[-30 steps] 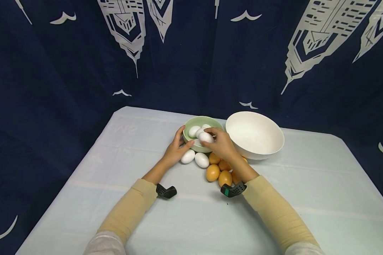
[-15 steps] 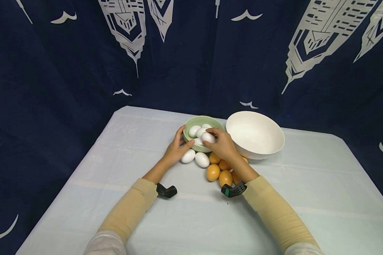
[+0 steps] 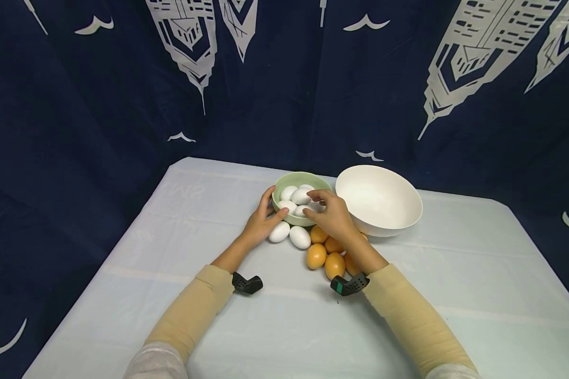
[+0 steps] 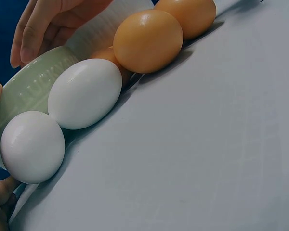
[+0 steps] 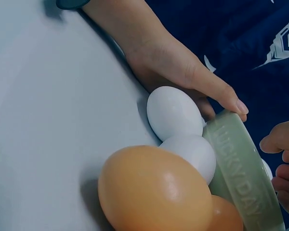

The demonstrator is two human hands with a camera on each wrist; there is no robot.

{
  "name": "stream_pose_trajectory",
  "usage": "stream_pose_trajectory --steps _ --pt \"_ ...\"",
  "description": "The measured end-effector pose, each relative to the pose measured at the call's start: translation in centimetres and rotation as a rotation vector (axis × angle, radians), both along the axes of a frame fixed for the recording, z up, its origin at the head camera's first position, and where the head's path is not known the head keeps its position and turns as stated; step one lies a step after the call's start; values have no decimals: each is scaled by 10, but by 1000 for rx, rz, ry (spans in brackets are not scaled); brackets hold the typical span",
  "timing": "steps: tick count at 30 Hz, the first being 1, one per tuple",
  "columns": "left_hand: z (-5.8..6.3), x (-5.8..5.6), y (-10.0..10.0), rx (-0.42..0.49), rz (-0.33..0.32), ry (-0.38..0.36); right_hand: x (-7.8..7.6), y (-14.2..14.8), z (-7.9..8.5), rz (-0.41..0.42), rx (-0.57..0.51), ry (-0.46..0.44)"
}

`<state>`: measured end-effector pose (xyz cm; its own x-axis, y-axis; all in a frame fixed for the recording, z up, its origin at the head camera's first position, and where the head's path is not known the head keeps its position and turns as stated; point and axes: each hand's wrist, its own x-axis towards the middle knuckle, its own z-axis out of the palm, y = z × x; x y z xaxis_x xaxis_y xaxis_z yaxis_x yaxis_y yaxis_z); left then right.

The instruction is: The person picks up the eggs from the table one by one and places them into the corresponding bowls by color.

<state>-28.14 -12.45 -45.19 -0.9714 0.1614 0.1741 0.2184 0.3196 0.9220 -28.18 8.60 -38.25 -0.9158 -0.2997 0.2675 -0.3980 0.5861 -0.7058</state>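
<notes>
My left hand (image 3: 259,223) holds a small light-green bowl (image 3: 320,184) from its left side, thumb on the near rim. Raised lettering on the bowl's wall (image 5: 238,168) reads "LUCKY DAY" in the right wrist view. Several white eggs (image 3: 301,196) lie inside it. Over the bowl's right side is my right hand (image 3: 335,215), its fingers loosely bent and apart, with no egg pinched between them; it hides part of the bowl's contents. Two more white eggs (image 3: 300,237) rest on the table against the bowl's near side.
Several brown eggs (image 3: 316,256) sit in a cluster under and beside my right forearm, partly hidden. A large white bowl (image 3: 379,200) stands right of the green one. Behind the pale-covered table (image 3: 170,237) hangs a dark blue patterned curtain (image 3: 275,105).
The white egg that my right hand pinched above the green bowl now lies in it among the others. The right fingers have let go and parted; the left hand has stayed put.
</notes>
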Motion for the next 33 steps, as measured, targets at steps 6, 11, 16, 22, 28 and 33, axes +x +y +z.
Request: stream_pose_trajectory --steps 6,11,16,22,28,33 --pt "-1 0 0 -2 0 0 6 -1 1 8 -2 8" --pt "-1 -1 0 -1 -1 6 12 -3 0 29 -13 41" --pt "-2 -1 0 1 -4 16 18 -5 0 42 -31 60" --pt "-2 -1 0 3 1 12 24 -7 1 59 -42 39" --pt "-2 -1 0 1 2 8 29 -7 0 77 -65 2" --pt "-2 -1 0 -2 2 9 35 -7 -1 65 -45 16"
